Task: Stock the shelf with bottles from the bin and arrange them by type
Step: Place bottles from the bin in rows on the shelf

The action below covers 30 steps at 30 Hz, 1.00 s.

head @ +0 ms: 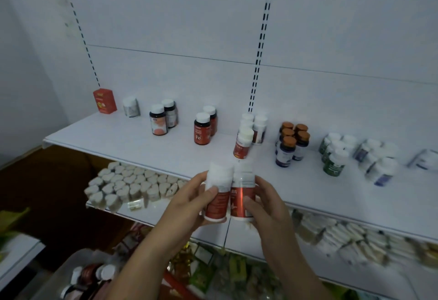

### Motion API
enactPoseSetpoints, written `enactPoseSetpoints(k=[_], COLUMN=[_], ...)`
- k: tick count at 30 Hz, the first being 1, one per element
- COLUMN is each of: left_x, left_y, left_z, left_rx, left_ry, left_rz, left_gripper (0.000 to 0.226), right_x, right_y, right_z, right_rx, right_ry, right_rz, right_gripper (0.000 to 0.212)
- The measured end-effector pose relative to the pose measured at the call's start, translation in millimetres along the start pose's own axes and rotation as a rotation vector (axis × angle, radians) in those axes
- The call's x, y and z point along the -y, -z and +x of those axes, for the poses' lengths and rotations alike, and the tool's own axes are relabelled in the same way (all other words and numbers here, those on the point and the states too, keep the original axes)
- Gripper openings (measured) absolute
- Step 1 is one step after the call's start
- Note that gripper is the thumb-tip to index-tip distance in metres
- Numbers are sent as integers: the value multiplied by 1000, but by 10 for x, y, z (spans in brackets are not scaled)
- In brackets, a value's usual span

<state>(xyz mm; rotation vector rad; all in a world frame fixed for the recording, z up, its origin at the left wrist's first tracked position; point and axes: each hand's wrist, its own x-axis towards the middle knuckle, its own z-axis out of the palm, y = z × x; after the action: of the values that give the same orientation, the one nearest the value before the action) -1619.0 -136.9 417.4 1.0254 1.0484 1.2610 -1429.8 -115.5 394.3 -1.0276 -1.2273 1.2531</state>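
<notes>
Left hand [189, 201]: fingers and thumb curled round a white-capped left bottle [218, 193], thumb lying across the top of its red label.
Right hand [269, 205]: wrapped round the right bottle [243, 195], also red-labelled, thumb pressed on the label's front.
Held pair: side by side and touching, caps tipped away, at the front edge of the shelf [118, 138], about mid-length.
Matching row [246, 137]: red-labelled, white-capped bottles lined from the back edge towards the front, just beyond the held pair.
Neighbours: orange-capped bottles [291, 145] to the right; "Fe" bottles [203, 129] to the left.
Back left corner: a red box [105, 100].
Bin [59, 273]: clear plastic, lower left beneath the left forearm, more bottles inside.
</notes>
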Motion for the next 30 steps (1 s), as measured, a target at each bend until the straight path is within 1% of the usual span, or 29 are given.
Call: enactPoseSetpoints(k=[2,5,7,11,15,18,22,27,30], left_x=[49,100,148,249,341,389,445,612,728], left_y=[-109,-247,-320,-461,-526,-565,-571,-527,-549], left_z=[3,50,118,373,738,996,1365,1705,1782], left_rx=[8,10,6,-13,-7,8,7,-4,28], left_ry=[-2,-20,-46,-120,-215,-249,-260,-215,-225], left_rz=[21,70,132,283,426,457,420,440,446], left_gripper=[39,40,40,40,43,45,42,39,45], right_x=[-10,-53,-94,-169,-236,-284,-388,-508,-559], right_y=[127,291,360,439,466,434,364,306,303], right_z=[-48,-50,5,226,552,835,1236,1547,1555], right_rx=[-15,-60,-103,-183,-253,-302,-374,-396,-385], right_ry=[-2,8,36,88,90,83,106,73,61], right_rz=[-17,-56,-103,-146,-181,-193,-164,-223,-255], right_gripper=[44,41,45,54,57,57,59,58,55])
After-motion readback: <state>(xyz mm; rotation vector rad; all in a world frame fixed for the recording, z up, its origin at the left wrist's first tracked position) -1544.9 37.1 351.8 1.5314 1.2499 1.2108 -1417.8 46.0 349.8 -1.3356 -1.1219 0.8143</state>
